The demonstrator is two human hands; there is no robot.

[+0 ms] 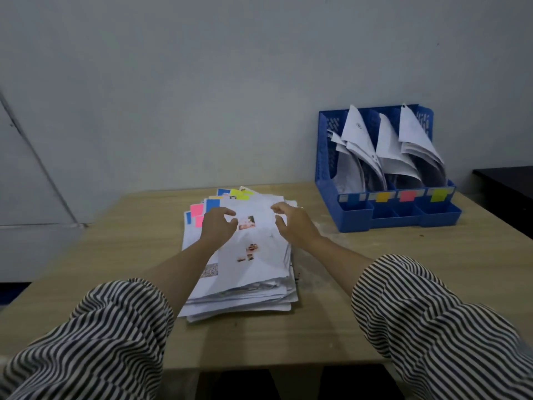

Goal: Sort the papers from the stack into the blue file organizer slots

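Observation:
A thick stack of white papers [253, 272] lies in the middle of the wooden table [403, 284], with pink, blue and yellow tabs fanned out at its far left corner. My left hand [217, 226] hovers over the top sheet with loosely curled fingers and holds nothing. My right hand [292, 222] is over the stack's far right edge, its fingers bent and spread, and grips nothing that I can see. The blue file organizer [354, 217] stands at the table's far right against the wall; several slots hold curled papers, and its front bears blue, orange, pink and yellow labels.
A grey wall rises behind the table. A dark surface [507, 194] sits to the right of the organizer. Bare tabletop lies left of the stack and between the stack and the organizer.

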